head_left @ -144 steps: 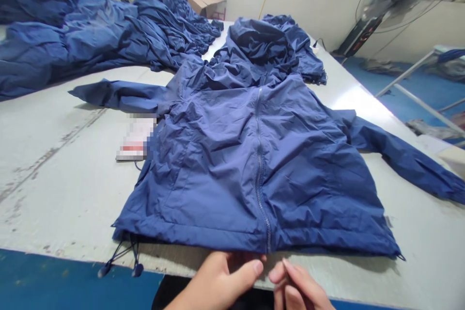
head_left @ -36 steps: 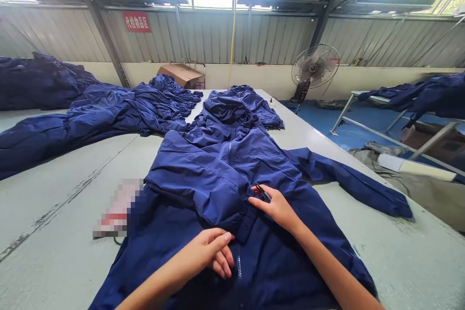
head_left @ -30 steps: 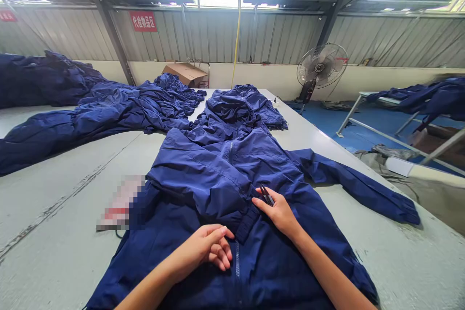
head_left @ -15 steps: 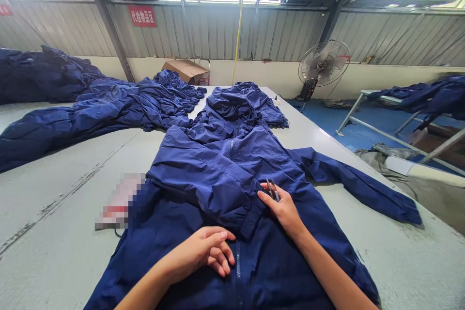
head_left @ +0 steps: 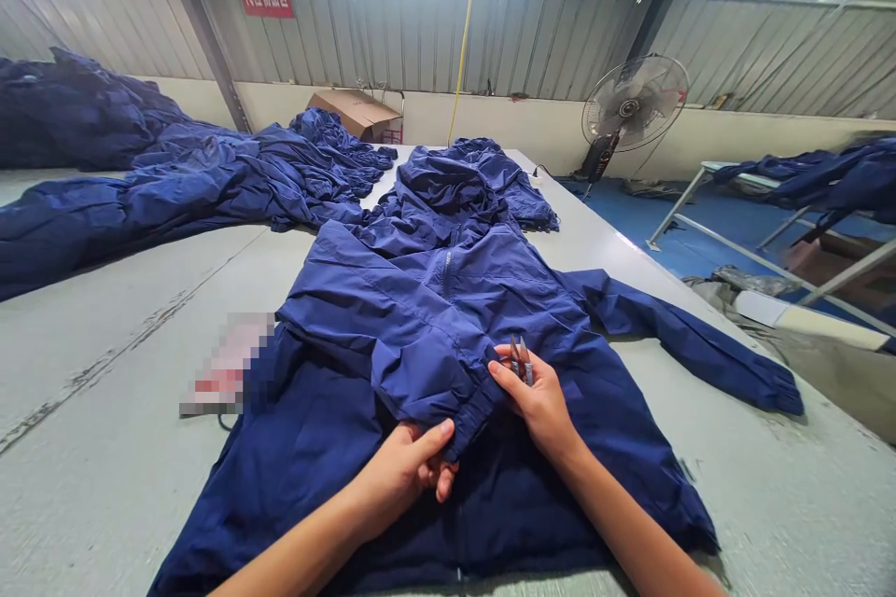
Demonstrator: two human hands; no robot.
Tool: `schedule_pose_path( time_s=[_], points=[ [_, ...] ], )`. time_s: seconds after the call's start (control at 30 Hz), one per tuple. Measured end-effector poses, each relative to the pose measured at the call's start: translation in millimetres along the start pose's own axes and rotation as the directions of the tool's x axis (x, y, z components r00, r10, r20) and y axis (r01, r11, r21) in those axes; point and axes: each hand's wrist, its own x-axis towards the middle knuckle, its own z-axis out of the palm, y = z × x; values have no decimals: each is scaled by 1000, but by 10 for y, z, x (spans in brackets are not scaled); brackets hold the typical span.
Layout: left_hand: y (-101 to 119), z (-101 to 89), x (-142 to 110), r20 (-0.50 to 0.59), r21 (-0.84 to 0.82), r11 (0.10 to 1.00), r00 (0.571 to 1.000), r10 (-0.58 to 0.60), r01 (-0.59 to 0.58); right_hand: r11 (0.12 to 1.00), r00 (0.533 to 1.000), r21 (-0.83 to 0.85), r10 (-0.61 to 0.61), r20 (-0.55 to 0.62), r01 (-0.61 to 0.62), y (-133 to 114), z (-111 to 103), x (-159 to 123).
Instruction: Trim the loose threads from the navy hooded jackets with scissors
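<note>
A navy zip-up jacket (head_left: pixel 560 298) lies front up, its hood away from me. One sleeve (head_left: pixel 413 354) is folded across the chest, so its elastic cuff (head_left: pixel 476 412) sits near the middle. My left hand (head_left: pixel 413 471) is closed on the lower edge of that cuff, thumb on top and fingers partly hidden beneath. My right hand (head_left: pixel 536 396) grips small thread snips (head_left: pixel 522 364), blades pointing up and slightly apart. Its thumb and fingertips also touch the cuff's upper corner. The other sleeve (head_left: pixel 700 350) stretches out to the right. A blurred-out hang tag (head_left: pixel 231 364) lies by the jacket's left side.
Navy garments are heaped on the left of the white table (head_left: pixel 140 326), and another pile (head_left: pixel 508 177) lies beyond the hood. Behind stand a cardboard box (head_left: pixel 354 112) and a fan (head_left: pixel 634 103). A metal rack (head_left: pixel 735 247) with garments is at right.
The jacket's sleeve was first spread out to the left; now it lies folded over the chest. Thread snips have appeared in my right hand. Lately my left hand has closed on the cuff.
</note>
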Motion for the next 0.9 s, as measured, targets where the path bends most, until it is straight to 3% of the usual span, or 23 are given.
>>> schedule_pose_path(
  time_s=[0.27,0.47,0.73,0.8,0.9],
  points=[
    [92,1,-43,-187,25,984,966,179,-177,989,996,-125,-84,-20,81,83,15,15],
    [118,14,-50,-177,22,979,963,204,-204,986,991,-128,-94,92,106,78,-16,-6],
    [126,-19,-68,-178,50,975,958,224,-219,909,946,-291,-243,213,299,22,-90,-43],
    [107,-38,-55,-178,86,974,959,221,-209,919,951,-275,-231,206,283,4,-62,-39],
    [99,-42,-45,-157,151,970,964,214,-191,965,978,-205,-133,159,164,-6,-12,-38]
  ],
)
